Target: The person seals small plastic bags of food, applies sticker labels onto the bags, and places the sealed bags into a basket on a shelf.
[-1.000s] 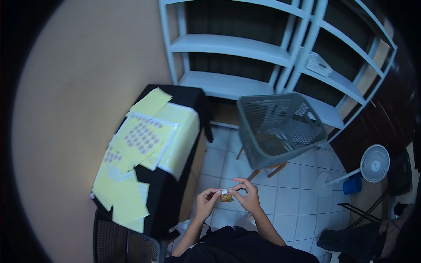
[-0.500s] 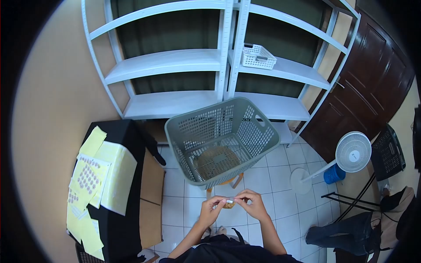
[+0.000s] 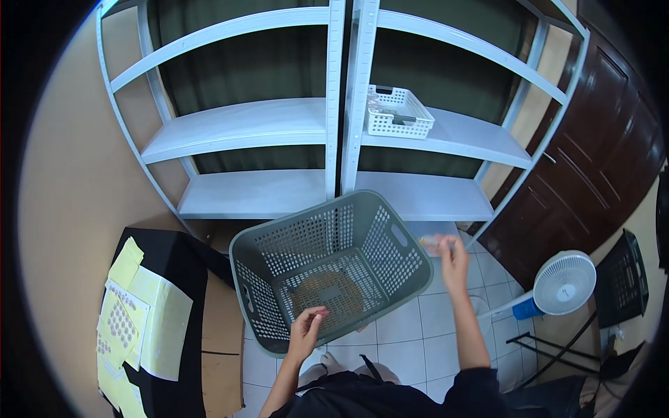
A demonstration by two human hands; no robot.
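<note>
In my right hand (image 3: 454, 261), raised at the right side of the basket, I pinch a small clear packet (image 3: 429, 241); motion blurs it. My left hand (image 3: 305, 333) is over the near rim of the large grey-green plastic basket (image 3: 408, 284), fingers loosely curled and thumb apart, with nothing visible in them. Whether it touches the rim I cannot tell. The basket has perforated walls, and through its bottom a round brownish shape shows. Ahead on the right shelf sits a small white basket (image 3: 401, 125) with some clear items in it.
White metal shelves (image 3: 244, 122) span the back. At left, yellow sheets (image 3: 118, 327) lie on a black-covered table (image 3: 164, 244) beside brown cardboard (image 3: 221, 334). A white fan (image 3: 564, 282), a blue bin (image 3: 527, 308) and a black folding stand (image 3: 557, 355) are at right, near a brown door (image 3: 585, 153).
My hands have parted: the right has carried the packet up and right, while the left has let go and moved left over the basket's near rim. The view has shifted closer to the shelves.
</note>
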